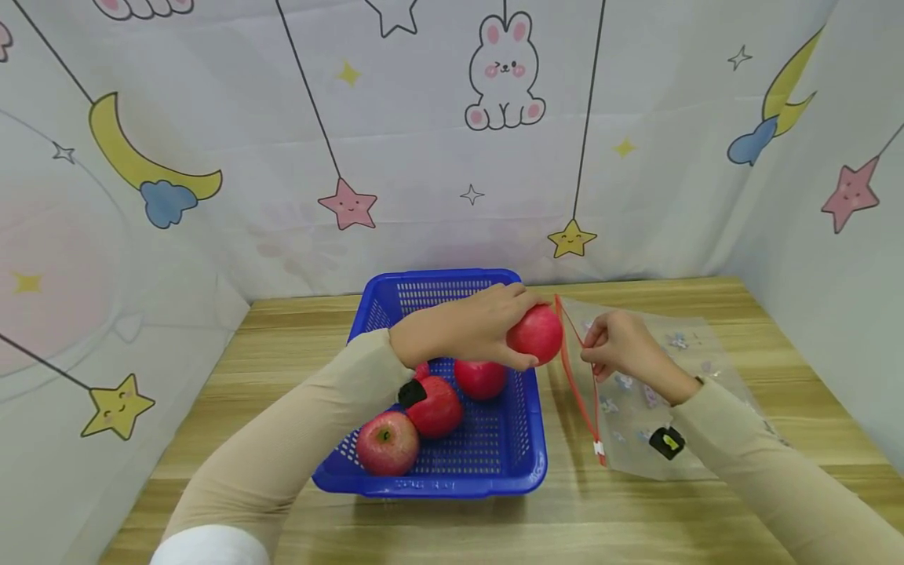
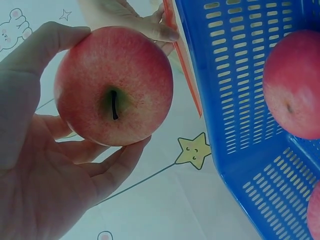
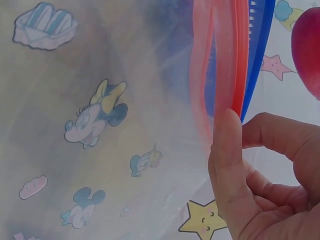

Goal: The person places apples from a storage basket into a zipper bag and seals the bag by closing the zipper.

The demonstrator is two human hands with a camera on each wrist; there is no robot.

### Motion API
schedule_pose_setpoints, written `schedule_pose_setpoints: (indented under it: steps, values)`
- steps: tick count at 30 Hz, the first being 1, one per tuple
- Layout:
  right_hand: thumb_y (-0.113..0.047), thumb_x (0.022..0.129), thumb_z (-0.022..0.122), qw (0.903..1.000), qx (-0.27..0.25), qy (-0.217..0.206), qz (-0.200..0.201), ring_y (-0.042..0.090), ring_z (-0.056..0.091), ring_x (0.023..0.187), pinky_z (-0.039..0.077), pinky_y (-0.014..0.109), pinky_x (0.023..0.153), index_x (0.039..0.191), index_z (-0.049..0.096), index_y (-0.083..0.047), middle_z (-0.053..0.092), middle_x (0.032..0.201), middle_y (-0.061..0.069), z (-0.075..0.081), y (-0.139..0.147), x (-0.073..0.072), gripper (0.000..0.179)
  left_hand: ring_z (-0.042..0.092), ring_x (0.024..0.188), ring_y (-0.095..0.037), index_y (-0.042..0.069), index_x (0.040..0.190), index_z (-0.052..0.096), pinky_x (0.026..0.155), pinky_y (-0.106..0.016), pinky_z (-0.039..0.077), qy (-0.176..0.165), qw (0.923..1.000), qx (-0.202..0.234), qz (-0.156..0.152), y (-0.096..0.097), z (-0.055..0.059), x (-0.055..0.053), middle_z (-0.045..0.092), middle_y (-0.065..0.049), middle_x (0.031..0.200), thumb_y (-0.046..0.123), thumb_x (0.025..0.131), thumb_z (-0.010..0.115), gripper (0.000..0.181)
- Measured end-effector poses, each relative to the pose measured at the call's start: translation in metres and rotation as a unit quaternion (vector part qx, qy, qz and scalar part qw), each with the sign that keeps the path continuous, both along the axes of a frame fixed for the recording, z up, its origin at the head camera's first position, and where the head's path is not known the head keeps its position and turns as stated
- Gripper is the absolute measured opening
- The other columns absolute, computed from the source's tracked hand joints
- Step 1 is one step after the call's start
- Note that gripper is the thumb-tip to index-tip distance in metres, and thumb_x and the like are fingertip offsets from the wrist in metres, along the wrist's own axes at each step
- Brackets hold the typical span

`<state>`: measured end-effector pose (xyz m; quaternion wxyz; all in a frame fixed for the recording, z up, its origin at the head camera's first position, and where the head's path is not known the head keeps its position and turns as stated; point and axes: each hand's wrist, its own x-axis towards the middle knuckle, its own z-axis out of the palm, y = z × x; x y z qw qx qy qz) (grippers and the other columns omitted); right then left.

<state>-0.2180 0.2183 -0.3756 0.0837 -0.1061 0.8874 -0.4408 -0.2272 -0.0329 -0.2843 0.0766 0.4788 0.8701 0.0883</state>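
My left hand [image 1: 487, 322] grips a red apple [image 1: 537, 335] above the right rim of a blue plastic basket [image 1: 540, 439]. In the left wrist view, thumb and fingers curl around the sides of this apple [image 2: 114, 86], its stem facing the camera. My right hand [image 1: 628, 353] pinches the red-edged mouth of a clear zipper bag [image 1: 678, 329] printed with cartoon figures. The right wrist view shows thumb and fingers on the red zipper strip [image 3: 231, 65], with the mouth parted. The held apple is just left of the bag's mouth.
Inside the basket lie several more apples, among them a paler one [image 1: 387, 443] at the front and a red one [image 1: 480, 378] near its right wall. A white slider [image 1: 599, 448] sits at the zipper's near end. Behind the wooden table [image 1: 282, 345] hangs a printed white curtain [image 1: 424, 157].
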Motion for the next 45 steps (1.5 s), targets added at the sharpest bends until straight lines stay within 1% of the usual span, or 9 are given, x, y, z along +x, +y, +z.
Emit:
schedule_pose_setpoints:
  steps: [7,14,18,25,28,32,35,41,45]
  values:
    - [0.007,0.083,0.067,1.0,-0.003,0.001,0.006,0.022,0.066,0.05,0.058,0.042,0.052,0.08,0.06,0.009,0.066,0.07,0.021,0.002,0.0,0.001,0.008,0.05,0.117,-0.024,0.004,0.149,0.038,0.092,-0.031,0.05,-0.003,0.9998,0.021,-0.006,0.006,-0.004,-0.006,0.05,-0.012,0.134,0.038,0.089,0.072,0.077]
    - [0.006,0.084,0.067,0.9998,-0.009,-0.012,0.01,0.023,0.067,0.053,0.059,0.04,0.054,0.084,0.06,0.01,0.065,0.068,0.011,0.007,0.001,0.002,0.008,0.051,0.117,-0.024,0.004,0.15,0.037,0.092,-0.029,0.049,0.0,0.9996,0.025,-0.012,0.015,-0.007,-0.011,0.05,-0.013,0.135,0.039,0.09,0.072,0.077]
    - [0.006,0.084,0.067,0.9995,-0.021,-0.016,0.018,0.024,0.067,0.053,0.059,0.039,0.054,0.084,0.06,0.01,0.066,0.071,0.014,0.009,0.002,0.003,0.008,0.052,0.116,-0.023,0.002,0.148,0.038,0.093,-0.029,0.048,0.003,0.9995,0.025,-0.017,0.021,-0.008,-0.014,0.052,-0.013,0.133,0.039,0.089,0.072,0.077]
    - [0.008,0.084,0.066,0.9983,-0.046,-0.019,0.032,0.025,0.068,0.054,0.059,0.037,0.054,0.088,0.061,0.013,0.067,0.076,0.023,0.013,0.003,0.003,0.009,0.053,0.115,-0.02,0.002,0.148,0.038,0.091,-0.026,0.049,0.005,0.9994,0.028,-0.022,0.029,-0.013,-0.018,0.053,-0.012,0.131,0.038,0.09,0.071,0.076]
    - [0.007,0.084,0.067,0.9977,-0.054,-0.021,0.034,0.025,0.068,0.054,0.059,0.036,0.054,0.09,0.06,0.013,0.067,0.075,0.022,0.014,0.003,0.004,0.011,0.052,0.116,-0.02,0.002,0.149,0.038,0.091,-0.026,0.049,0.006,0.9992,0.031,-0.023,0.031,-0.015,-0.019,0.053,-0.012,0.132,0.038,0.09,0.071,0.076]
    - [0.007,0.083,0.068,0.997,-0.066,-0.018,0.036,0.024,0.068,0.054,0.059,0.036,0.054,0.092,0.06,0.013,0.067,0.074,0.015,0.016,0.003,0.005,0.013,0.053,0.116,-0.021,0.001,0.148,0.038,0.092,-0.026,0.048,0.009,0.999,0.034,-0.027,0.034,-0.018,-0.021,0.053,-0.013,0.132,0.038,0.09,0.072,0.077]
    - [0.008,0.083,0.068,0.9968,-0.069,-0.01,0.037,0.024,0.068,0.054,0.059,0.035,0.054,0.093,0.061,0.013,0.067,0.074,0.012,0.018,0.002,0.007,0.014,0.053,0.115,-0.021,0.0,0.147,0.038,0.092,-0.027,0.048,0.01,0.999,0.033,-0.029,0.035,-0.02,-0.022,0.053,-0.014,0.131,0.037,0.09,0.072,0.077]
    - [0.009,0.084,0.065,0.9962,-0.076,0.001,0.042,0.021,0.068,0.057,0.059,0.035,0.055,0.095,0.061,0.015,0.067,0.077,0.013,0.018,0.003,0.007,0.014,0.054,0.113,-0.022,0.002,0.147,0.039,0.093,-0.028,0.048,0.009,0.9992,0.03,-0.024,0.037,-0.022,-0.023,0.055,-0.014,0.129,0.037,0.09,0.073,0.075]
    - [0.01,0.086,0.063,0.9947,-0.091,-0.001,0.048,0.02,0.069,0.058,0.06,0.038,0.058,0.097,0.061,0.017,0.067,0.081,0.016,0.017,0.006,0.007,0.014,0.055,0.113,-0.021,0.002,0.146,0.039,0.093,-0.029,0.048,0.007,0.9994,0.028,-0.019,0.037,-0.023,-0.023,0.056,-0.014,0.128,0.037,0.09,0.073,0.075]
